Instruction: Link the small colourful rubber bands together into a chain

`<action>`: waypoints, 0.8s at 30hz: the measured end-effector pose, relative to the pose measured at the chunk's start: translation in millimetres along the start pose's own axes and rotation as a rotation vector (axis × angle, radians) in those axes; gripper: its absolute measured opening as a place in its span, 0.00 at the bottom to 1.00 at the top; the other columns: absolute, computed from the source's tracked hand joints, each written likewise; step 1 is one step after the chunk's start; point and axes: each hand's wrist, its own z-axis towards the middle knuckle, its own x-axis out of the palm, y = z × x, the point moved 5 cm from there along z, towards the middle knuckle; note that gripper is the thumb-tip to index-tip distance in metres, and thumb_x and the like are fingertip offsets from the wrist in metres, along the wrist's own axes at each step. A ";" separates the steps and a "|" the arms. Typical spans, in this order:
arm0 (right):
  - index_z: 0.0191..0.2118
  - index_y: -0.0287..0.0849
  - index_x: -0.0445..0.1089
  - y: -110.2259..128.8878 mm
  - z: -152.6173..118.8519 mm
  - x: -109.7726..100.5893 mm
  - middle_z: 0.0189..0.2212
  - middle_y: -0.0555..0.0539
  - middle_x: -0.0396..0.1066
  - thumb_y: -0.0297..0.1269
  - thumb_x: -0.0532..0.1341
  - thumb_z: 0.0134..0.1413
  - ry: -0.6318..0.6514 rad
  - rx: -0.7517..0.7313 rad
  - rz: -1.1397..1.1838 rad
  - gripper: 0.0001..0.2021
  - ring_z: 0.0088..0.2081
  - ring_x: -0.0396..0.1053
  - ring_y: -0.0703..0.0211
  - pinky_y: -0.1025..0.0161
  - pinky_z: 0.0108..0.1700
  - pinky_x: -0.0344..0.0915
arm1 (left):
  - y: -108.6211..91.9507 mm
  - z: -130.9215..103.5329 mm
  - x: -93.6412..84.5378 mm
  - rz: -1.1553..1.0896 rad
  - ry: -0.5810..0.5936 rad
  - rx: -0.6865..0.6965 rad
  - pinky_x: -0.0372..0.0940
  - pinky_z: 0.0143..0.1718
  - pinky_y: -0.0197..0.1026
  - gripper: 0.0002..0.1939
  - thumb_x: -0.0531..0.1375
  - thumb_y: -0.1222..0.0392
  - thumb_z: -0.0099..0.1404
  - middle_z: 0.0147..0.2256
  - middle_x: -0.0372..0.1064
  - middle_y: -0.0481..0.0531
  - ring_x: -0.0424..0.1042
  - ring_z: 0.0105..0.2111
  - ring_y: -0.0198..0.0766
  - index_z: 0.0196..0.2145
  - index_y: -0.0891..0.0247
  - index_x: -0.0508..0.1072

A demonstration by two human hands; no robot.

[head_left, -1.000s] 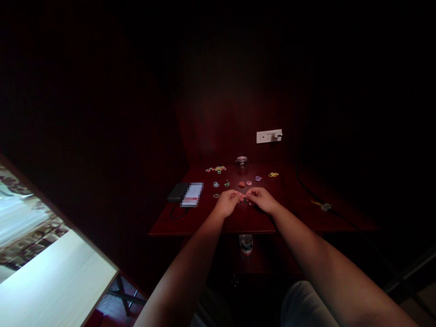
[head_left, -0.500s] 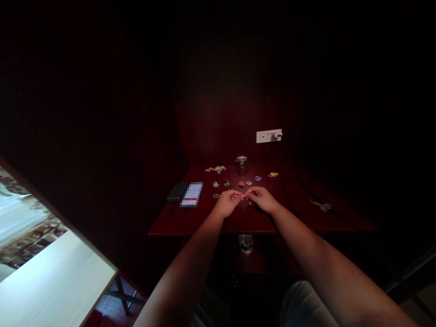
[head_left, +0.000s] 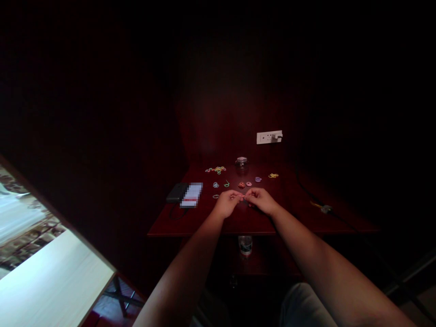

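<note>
My left hand [head_left: 227,202] and my right hand [head_left: 260,200] meet fingertip to fingertip over the dark red table [head_left: 293,213], pinching one small object [head_left: 244,198] between them; it is too small and dim to name. Just beyond the hands lie coloured rubber bands: an orange and a pink one [head_left: 244,184], a purple one [head_left: 258,179], a yellow one [head_left: 273,175], blue and green ones [head_left: 220,184], and a mixed cluster [head_left: 216,169] at the back left. A small glass jar [head_left: 241,164] stands behind them.
A dark flat device [head_left: 176,193] with a blurred card [head_left: 191,195] lies at the table's left. A cable with a plug [head_left: 323,208] runs along the right. A wall socket [head_left: 269,136] is behind. A bottle [head_left: 245,245] stands under the table; a pale surface [head_left: 51,281] lies lower left.
Both hands stay together at the same spot with only slight finger shifts. The view has shifted slightly.
</note>
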 end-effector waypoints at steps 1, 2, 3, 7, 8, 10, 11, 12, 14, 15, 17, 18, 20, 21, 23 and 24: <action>0.25 0.37 0.65 -0.2 0.2 0.2 0.16 0.53 0.63 0.43 0.61 0.42 0.005 -0.002 -0.011 0.12 0.18 0.59 0.68 0.70 0.21 0.54 | -0.2 0.0 0.0 0.002 0.000 -0.004 0.63 0.32 0.36 0.09 0.57 0.61 0.56 0.28 0.72 0.56 0.68 0.27 0.33 0.31 0.70 0.72; 0.26 0.37 0.66 -0.7 0.4 0.3 0.16 0.53 0.63 0.43 0.60 0.43 0.008 -0.004 -0.019 0.12 0.18 0.59 0.68 0.70 0.21 0.54 | -0.4 -0.1 0.1 0.001 -0.001 -0.012 0.63 0.32 0.36 0.09 0.57 0.61 0.56 0.28 0.72 0.56 0.68 0.27 0.33 0.31 0.70 0.72; 0.26 0.37 0.66 -1.4 0.7 0.1 0.16 0.52 0.64 0.43 0.60 0.43 0.009 -0.005 -0.022 0.12 0.18 0.59 0.68 0.70 0.21 0.55 | -0.6 -0.3 0.0 -0.001 -0.002 -0.020 0.63 0.32 0.36 0.09 0.57 0.61 0.56 0.28 0.72 0.56 0.68 0.27 0.32 0.31 0.70 0.72; 0.26 0.37 0.66 -4.3 1.7 -0.8 0.18 0.51 0.65 0.43 0.59 0.43 -0.001 -0.002 -0.013 0.12 0.19 0.60 0.68 0.70 0.22 0.56 | -2.3 -1.4 1.2 -0.027 0.011 -0.016 0.63 0.34 0.36 0.10 0.58 0.60 0.55 0.29 0.72 0.56 0.69 0.28 0.33 0.32 0.70 0.72; 0.26 0.37 0.66 -4.7 1.9 -0.8 0.19 0.51 0.65 0.43 0.59 0.43 -0.001 -0.002 -0.008 0.12 0.19 0.60 0.68 0.70 0.22 0.56 | -2.4 -1.8 1.9 -0.036 0.021 -0.012 0.63 0.34 0.36 0.10 0.59 0.60 0.54 0.29 0.72 0.56 0.69 0.29 0.33 0.32 0.70 0.72; 0.27 0.37 0.66 -5.7 2.2 -0.7 0.19 0.52 0.65 0.42 0.59 0.43 0.000 0.000 0.000 0.12 0.18 0.60 0.68 0.69 0.22 0.57 | -1.6 -2.2 3.0 -0.043 0.036 -0.013 0.63 0.33 0.36 0.11 0.60 0.60 0.53 0.29 0.71 0.56 0.69 0.29 0.33 0.33 0.71 0.72; 0.27 0.37 0.66 -6.4 2.4 -0.8 0.19 0.52 0.65 0.42 0.59 0.43 -0.001 0.003 0.003 0.11 0.18 0.60 0.69 0.69 0.22 0.57 | -0.7 -2.3 3.3 -0.040 0.038 -0.017 0.63 0.32 0.36 0.12 0.61 0.60 0.52 0.29 0.71 0.56 0.69 0.28 0.33 0.33 0.71 0.72; 0.27 0.37 0.66 -7.0 2.6 -1.0 0.19 0.52 0.65 0.42 0.59 0.43 -0.003 0.004 0.003 0.11 0.18 0.60 0.69 0.70 0.22 0.57 | 0.2 -2.2 3.3 -0.034 0.037 -0.020 0.63 0.31 0.36 0.12 0.61 0.60 0.52 0.29 0.71 0.56 0.69 0.28 0.33 0.33 0.71 0.72; 0.27 0.37 0.66 -8.0 3.0 -1.4 0.19 0.51 0.66 0.42 0.59 0.44 -0.004 0.000 -0.003 0.11 0.18 0.60 0.69 0.70 0.22 0.57 | 1.9 -1.6 3.0 -0.027 0.034 -0.020 0.63 0.31 0.36 0.12 0.61 0.59 0.52 0.29 0.71 0.56 0.69 0.28 0.33 0.33 0.71 0.72; 0.27 0.37 0.66 -8.2 3.2 -1.5 0.19 0.51 0.66 0.41 0.59 0.44 0.000 -0.006 -0.006 0.11 0.18 0.60 0.69 0.70 0.22 0.57 | 2.6 -1.3 2.9 -0.028 0.035 -0.018 0.63 0.32 0.36 0.12 0.61 0.59 0.52 0.29 0.72 0.56 0.69 0.28 0.33 0.33 0.70 0.72; 0.27 0.37 0.66 -8.0 3.4 -1.5 0.19 0.51 0.65 0.41 0.59 0.44 0.011 -0.015 -0.003 0.10 0.19 0.60 0.69 0.70 0.22 0.57 | 3.5 -0.5 2.7 -0.035 0.039 -0.010 0.63 0.32 0.36 0.11 0.60 0.59 0.53 0.29 0.72 0.56 0.69 0.29 0.34 0.33 0.70 0.71; 0.27 0.37 0.66 -7.8 3.5 -1.5 0.19 0.52 0.65 0.41 0.59 0.44 0.015 -0.015 0.002 0.10 0.19 0.60 0.69 0.70 0.22 0.57 | 3.9 -0.2 2.5 -0.034 0.038 -0.007 0.63 0.32 0.36 0.11 0.60 0.59 0.54 0.29 0.72 0.56 0.69 0.29 0.34 0.33 0.70 0.71; 0.27 0.37 0.66 -6.9 3.5 -1.5 0.18 0.52 0.65 0.41 0.59 0.44 0.015 -0.010 0.014 0.10 0.19 0.60 0.69 0.70 0.22 0.57 | 4.6 0.1 2.2 -0.024 0.033 -0.004 0.63 0.32 0.36 0.10 0.59 0.59 0.54 0.29 0.72 0.55 0.69 0.29 0.34 0.31 0.69 0.71; 0.27 0.38 0.65 -6.4 3.4 -1.6 0.18 0.52 0.65 0.41 0.59 0.44 0.010 -0.008 0.019 0.10 0.18 0.60 0.69 0.70 0.21 0.57 | 4.9 0.2 2.1 -0.017 0.030 -0.005 0.63 0.32 0.36 0.10 0.59 0.59 0.55 0.28 0.72 0.55 0.69 0.28 0.33 0.31 0.69 0.71; 0.26 0.38 0.65 -5.3 3.1 -1.6 0.18 0.52 0.65 0.41 0.59 0.44 0.000 -0.005 0.029 0.10 0.18 0.60 0.69 0.71 0.21 0.56 | 5.7 0.1 1.8 -0.007 0.017 -0.011 0.63 0.31 0.36 0.10 0.59 0.58 0.54 0.28 0.72 0.55 0.69 0.28 0.33 0.29 0.69 0.71; 0.26 0.38 0.64 -4.9 2.9 -1.6 0.18 0.53 0.64 0.41 0.59 0.44 -0.004 -0.004 0.034 0.10 0.18 0.60 0.69 0.71 0.21 0.56 | 6.1 0.0 1.6 -0.006 0.009 -0.016 0.63 0.31 0.35 0.10 0.60 0.58 0.53 0.27 0.71 0.55 0.69 0.27 0.33 0.29 0.70 0.71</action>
